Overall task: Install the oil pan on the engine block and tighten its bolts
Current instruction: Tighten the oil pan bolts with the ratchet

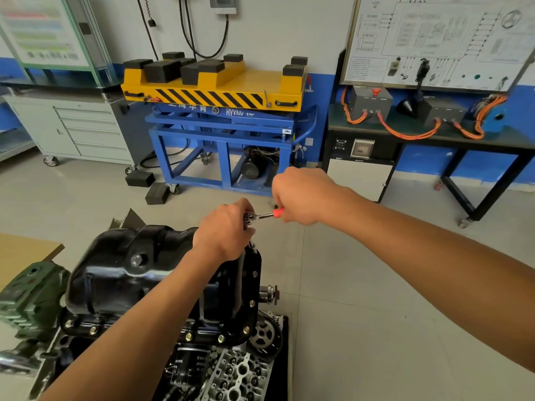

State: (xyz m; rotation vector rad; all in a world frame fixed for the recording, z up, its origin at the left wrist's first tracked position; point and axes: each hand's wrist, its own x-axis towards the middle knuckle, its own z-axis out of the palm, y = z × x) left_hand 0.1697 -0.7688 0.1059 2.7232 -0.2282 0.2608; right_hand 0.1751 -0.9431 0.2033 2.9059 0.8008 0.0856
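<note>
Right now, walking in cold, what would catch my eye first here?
Two bare hands meet at centre, above a glossy black oil pan at bottom left. The left hand grips the head of a ratchet while the right hand holds its red handle. Behind them stands a yellow, hazard-striped lift table.

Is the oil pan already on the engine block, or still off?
On. The black oil pan lies flange down, with bolts seated along its near and right edges.

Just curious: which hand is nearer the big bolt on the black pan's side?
Left. The left hand holds the ratchet head, above-right of the bolt; the right hand grips the red handle, farther right.
</note>
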